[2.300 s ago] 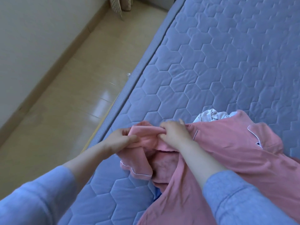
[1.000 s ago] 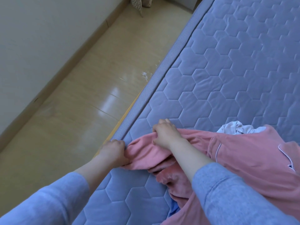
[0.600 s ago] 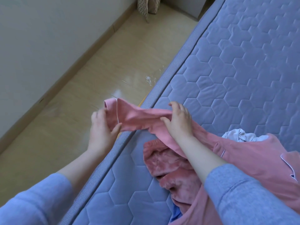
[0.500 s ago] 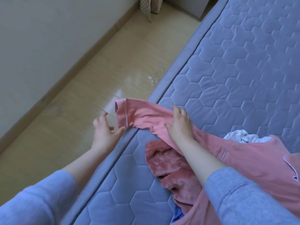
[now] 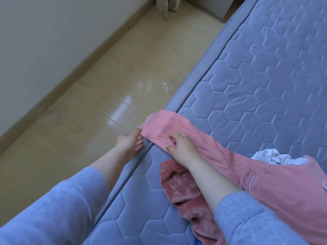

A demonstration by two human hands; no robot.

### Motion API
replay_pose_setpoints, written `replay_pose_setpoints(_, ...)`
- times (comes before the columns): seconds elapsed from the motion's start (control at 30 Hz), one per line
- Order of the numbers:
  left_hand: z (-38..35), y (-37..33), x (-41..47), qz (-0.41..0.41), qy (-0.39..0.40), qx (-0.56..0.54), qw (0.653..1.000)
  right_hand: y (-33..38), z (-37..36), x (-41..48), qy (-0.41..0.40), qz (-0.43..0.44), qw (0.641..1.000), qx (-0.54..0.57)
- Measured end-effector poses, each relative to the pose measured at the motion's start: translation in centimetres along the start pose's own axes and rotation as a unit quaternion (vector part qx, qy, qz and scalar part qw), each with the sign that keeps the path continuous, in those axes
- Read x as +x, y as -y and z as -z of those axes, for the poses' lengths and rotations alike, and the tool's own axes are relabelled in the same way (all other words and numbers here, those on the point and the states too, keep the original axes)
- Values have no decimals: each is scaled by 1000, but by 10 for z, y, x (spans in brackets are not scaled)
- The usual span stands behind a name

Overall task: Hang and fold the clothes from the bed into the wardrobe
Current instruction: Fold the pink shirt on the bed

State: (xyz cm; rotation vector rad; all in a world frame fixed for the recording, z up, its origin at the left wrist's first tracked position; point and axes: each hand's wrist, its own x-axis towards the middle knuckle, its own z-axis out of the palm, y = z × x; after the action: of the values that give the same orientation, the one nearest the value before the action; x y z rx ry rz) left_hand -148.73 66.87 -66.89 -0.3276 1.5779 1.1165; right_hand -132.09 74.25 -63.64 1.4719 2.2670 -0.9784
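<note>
Pink sleeve point(image 5: 163, 128) drapes over mattress edge point(image 5: 192, 82), right hand point(image 5: 181, 147) gripping, left hand point(image 5: 129, 142) touching.

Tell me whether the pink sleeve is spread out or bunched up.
Spread out: the pink sleeve lies stretched flat across the mattress, cuff over its edge, the right hand on it.

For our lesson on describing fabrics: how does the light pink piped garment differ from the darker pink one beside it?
The light pink garment is smooth and white-piped; the darker pink garment is plush and shiny. The light pink garment stretches to the edge of the mattress; the darker one lies crumpled. Both rest on the mattress.
</note>
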Motion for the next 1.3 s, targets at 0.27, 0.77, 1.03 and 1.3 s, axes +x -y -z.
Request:
replay_pose_setpoints(0.27,-29,-22,15,75,23,-77,994,-9,-9,3,-6,0,997,79)
replay_pose_setpoints(0.77,-37,-25,8,8,-3,-121,993,-21,-10,-13,23,-12,988,153)
replay_pose_setpoints(1.03,-36,-32,-55,-329,74,173,925,5,66,-3,-69,-147,856,491)
replay_pose_setpoints(1.3,-43,-11,-131,-538,137,416,720,40,150,-34,-3,-131,894,428)
